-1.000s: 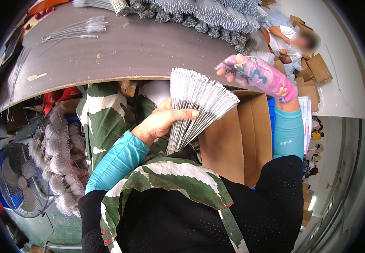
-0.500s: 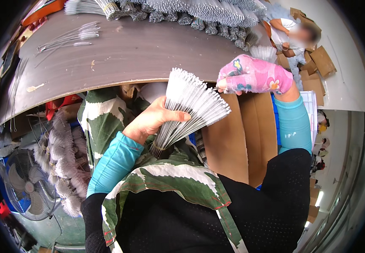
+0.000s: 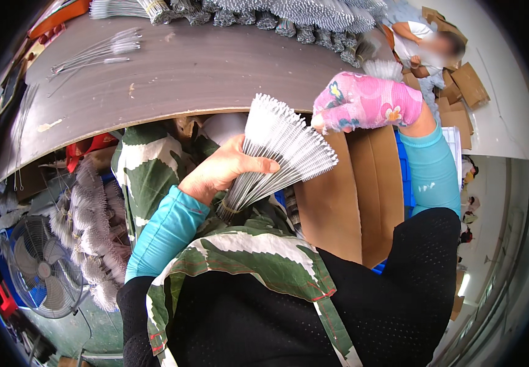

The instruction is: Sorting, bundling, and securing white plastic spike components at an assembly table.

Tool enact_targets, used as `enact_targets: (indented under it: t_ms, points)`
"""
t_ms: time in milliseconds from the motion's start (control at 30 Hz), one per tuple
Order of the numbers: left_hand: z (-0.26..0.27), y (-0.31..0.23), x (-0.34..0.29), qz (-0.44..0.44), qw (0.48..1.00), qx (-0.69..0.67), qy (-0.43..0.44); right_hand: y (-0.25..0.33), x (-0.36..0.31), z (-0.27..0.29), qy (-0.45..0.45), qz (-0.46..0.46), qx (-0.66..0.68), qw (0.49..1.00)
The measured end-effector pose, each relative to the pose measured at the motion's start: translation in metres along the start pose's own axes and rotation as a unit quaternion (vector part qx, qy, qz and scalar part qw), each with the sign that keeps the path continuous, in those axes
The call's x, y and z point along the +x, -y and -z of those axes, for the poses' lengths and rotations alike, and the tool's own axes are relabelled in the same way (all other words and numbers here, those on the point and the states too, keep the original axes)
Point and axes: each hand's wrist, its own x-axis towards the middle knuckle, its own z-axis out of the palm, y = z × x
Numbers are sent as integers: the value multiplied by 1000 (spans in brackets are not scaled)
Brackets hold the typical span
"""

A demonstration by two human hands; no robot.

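Note:
My left hand (image 3: 227,166) is closed around a fanned bundle of thin wire-handled brushes (image 3: 292,147) with white bristles. Its thumb lies across the wires, and a band gathers their lower ends above my camouflage-patterned apron (image 3: 246,254). Just beyond the bristle tips, at the upper right, is my right hand (image 3: 368,104) in a pink flowered fingerless glove. Those fingers are pinched together close to the brush ends; whatever they hold, if anything, is too small to make out.
Several loose brushes (image 3: 102,52) lie on the brown table (image 3: 185,73), with stacked brush bundles (image 3: 289,15) along its far side. An open cardboard box (image 3: 350,202) stands below my right hand. At left are a fan (image 3: 45,269) and more brushes (image 3: 87,226). Another person (image 3: 420,46) is at far right.
The brush bundle in my left hand has shifted slightly up and right. My right hand has risen a little, still pinched near the tips.

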Motion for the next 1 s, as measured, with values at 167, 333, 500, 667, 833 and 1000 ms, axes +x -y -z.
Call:
enact_targets:
  t_ms: [167, 333, 500, 667, 833, 1000]
  points:
    - [1, -1, 0, -4, 1000, 0, 0, 7, 1, 1, 2, -6, -40, 999]
    - [0, 0, 0, -15, 1000, 10, -2, 15, 1, 3, 4, -13, -82, 997]
    - [1, 0, 1, -9, 1000, 17, -4, 19, 3, 4, 8, -15, -125, 992]
    - [0, 2, 2, -9, 1000, 16, -3, 14, 4, 10, 13, -44, -91, 995]
    - [1, 3, 2, -1, 1000, 18, 2, 26, 14, 5, 17, -58, -95, 994]
    - [-1, 2, 2, 1, 1000, 20, 3, 27, 19, 10, 24, -77, -100, 992]
